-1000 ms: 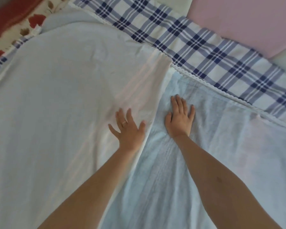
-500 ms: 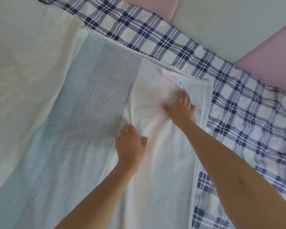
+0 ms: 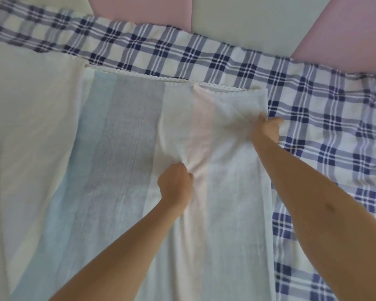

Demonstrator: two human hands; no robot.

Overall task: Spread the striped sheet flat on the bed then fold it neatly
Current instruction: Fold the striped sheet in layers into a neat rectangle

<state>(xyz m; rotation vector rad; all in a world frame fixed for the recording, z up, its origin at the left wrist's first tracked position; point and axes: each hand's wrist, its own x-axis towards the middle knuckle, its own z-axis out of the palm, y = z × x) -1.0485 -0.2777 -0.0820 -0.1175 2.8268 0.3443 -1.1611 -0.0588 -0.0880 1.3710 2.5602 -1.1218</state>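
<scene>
The striped sheet point(image 3: 126, 148) lies on the bed, with wide bands of pale blue, grey, white and pink running away from me and a scalloped trim along its far edge. My left hand point(image 3: 176, 185) is closed in a fist, pinching a bunch of the fabric in the pink band near the middle. My right hand point(image 3: 266, 130) grips the sheet at its right edge, just below the far right corner; fabric creases radiate from that grip. A folded-over white part of the sheet covers the left side.
A blue and white checked bedcover point(image 3: 313, 118) lies under the sheet, showing along the far side and on the right. Behind the bed stand pink point(image 3: 139, 7) and pale grey point(image 3: 237, 14) padded wall panels.
My view swung right along the sheet. Both hands went from lying flat on the fabric to gripping it; my right hand moved to the sheet's right edge and my left closed into a fist.
</scene>
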